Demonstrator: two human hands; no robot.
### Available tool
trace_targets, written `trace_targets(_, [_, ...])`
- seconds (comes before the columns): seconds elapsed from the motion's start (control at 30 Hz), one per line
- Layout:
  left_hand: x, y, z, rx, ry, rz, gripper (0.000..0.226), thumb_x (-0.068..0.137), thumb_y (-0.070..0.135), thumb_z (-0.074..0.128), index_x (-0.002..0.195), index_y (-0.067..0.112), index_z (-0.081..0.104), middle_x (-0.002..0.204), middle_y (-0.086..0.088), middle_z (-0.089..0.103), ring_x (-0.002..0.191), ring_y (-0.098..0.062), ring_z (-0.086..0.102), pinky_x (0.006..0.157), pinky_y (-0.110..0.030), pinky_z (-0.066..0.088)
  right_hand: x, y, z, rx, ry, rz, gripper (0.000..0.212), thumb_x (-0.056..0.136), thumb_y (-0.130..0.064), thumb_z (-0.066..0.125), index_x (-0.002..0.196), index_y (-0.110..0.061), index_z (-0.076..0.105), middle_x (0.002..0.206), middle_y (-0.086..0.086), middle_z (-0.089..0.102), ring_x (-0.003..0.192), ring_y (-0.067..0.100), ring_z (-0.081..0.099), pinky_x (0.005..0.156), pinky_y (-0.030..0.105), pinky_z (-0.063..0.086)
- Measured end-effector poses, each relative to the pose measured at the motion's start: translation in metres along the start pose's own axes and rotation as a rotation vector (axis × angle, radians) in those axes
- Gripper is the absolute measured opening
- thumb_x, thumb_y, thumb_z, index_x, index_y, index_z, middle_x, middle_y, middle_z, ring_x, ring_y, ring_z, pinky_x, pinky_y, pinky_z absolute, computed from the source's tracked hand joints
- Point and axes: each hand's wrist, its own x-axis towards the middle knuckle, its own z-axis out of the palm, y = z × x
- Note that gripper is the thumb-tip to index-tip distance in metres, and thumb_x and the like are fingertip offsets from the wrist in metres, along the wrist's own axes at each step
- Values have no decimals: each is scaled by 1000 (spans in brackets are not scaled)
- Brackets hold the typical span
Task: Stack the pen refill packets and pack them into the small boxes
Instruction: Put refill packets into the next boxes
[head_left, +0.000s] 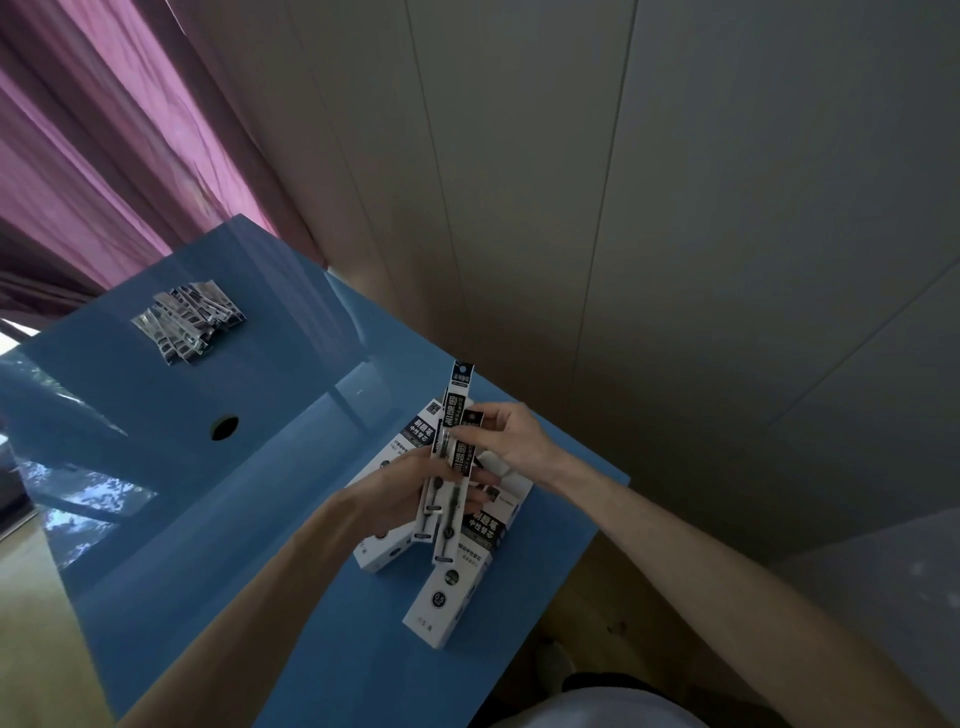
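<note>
Both hands are working at the centre of the frame, just right of middle. My left hand is curled round the lower part of a small stack of pen refill packets, holding them upright, while my right hand pinches the upper part from the right, fingertips on the packets' edges. One packet sticks up above the rest, so the stack isn't squared yet.

Under my hands, on the blue bench, lie the small boxes: white cartons with dark printed panels. One box points toward the lower centre of the frame; others fan out beneath my hands, partly hidden. I can't tell which of them is open.

Away in the upper left, well apart from me, a loose pile of packets waits on the bench, and a round hole shows in the bench top between that pile and my hands.

As I read it, I'm in the stacking step: gathering and aligning. Next I'd need to tap that high packet down flush, keep the bundle pinched tight, then find an open box end and slide the bundle in lengthwise without letting it splay.
</note>
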Motion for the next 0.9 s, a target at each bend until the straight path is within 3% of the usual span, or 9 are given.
trace_targets(0.17, [-1, 6, 2, -122, -69, 5, 35, 98, -1, 48, 132, -5, 47, 102, -17, 70, 86, -25, 68, 83, -35, 59, -3, -4, -4, 109, -15, -21, 27, 95, -12, 71, 119, 1, 71, 112, 11, 77, 103, 22, 72, 86, 31, 57])
trace_targets(0.27, [2, 7, 1, -103, -73, -7, 30, 97, 8, 56, 124, -3, 50, 91, -13, 68, 80, -22, 68, 79, -31, 59, -1, -4, -6, 129, 41, -18, 27, 94, -13, 73, 118, -1, 72, 112, 11, 77, 104, 19, 73, 95, 30, 56])
trace_targets(0.37, [5, 5, 0, -96, -11, -7, 27, 94, 13, 66, 115, -2, 55, 89, -14, 67, 77, -21, 68, 76, -30, 60, 1, -5, -7, 92, 32, -41, 26, 94, -13, 73, 116, 2, 73, 111, 12, 77, 105, 20, 73, 93, 27, 56])
trace_targets(0.47, [6, 5, 0, -86, 88, 12, 27, 91, 14, 66, 112, 0, 58, 84, -15, 63, 63, -19, 67, 61, -26, 59, 1, -7, -11, 100, -40, -58, 29, 93, -11, 73, 118, 4, 71, 115, 12, 76, 111, 22, 72, 94, 26, 56])
trace_targets(0.7, [15, 4, 0, -150, 156, 26, 43, 92, 9, 64, 129, -11, 55, 84, -15, 66, 71, -20, 67, 67, -28, 61, 4, -5, -9, 98, 16, -54, 26, 93, -13, 73, 116, 1, 72, 107, 12, 78, 97, 21, 75, 83, 26, 60])
trace_targets(0.83, [16, 11, 3, -71, 116, -13, 39, 90, 15, 68, 122, -6, 64, 83, -16, 65, 60, -17, 65, 60, -24, 59, 3, -7, -9, 124, 12, -25, 28, 94, -13, 74, 106, 12, 70, 80, 2, 75, 68, 9, 70, 58, 18, 53])
trace_targets(0.9, [18, 14, 2, -42, 133, -11, 39, 92, 17, 68, 125, -4, 63, 95, -18, 72, 72, -19, 70, 72, -29, 63, 4, -6, -11, 124, 43, -31, 25, 93, -12, 75, 99, 12, 71, 75, 0, 73, 60, 6, 66, 53, 17, 49])
